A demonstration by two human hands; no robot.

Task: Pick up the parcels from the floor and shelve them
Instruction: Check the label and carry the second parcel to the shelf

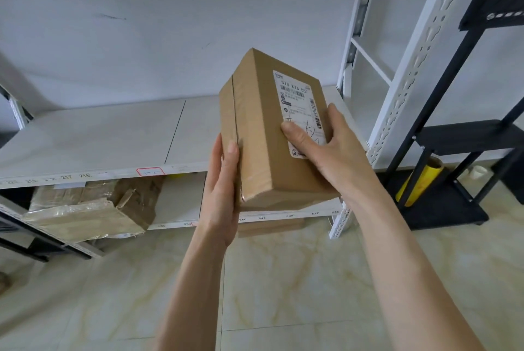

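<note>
A brown cardboard parcel (pixel 263 135) with a white shipping label on its top face is held in the air in front of the white shelf (pixel 107 135). My left hand (pixel 222 189) presses flat against its left side. My right hand (pixel 326 149) grips its right side, thumb lying over the label. The parcel is tilted, its far end raised, and hangs over the shelf's front edge at the right end of the board.
On the lower shelf at left lies a crumpled taped box (pixel 93 208), and another flat box (pixel 269 227) sits under the held parcel. A white perforated upright (pixel 408 61) stands right. A black rack (pixel 465 137) with a yellow film roll (pixel 419 180) is further right.
</note>
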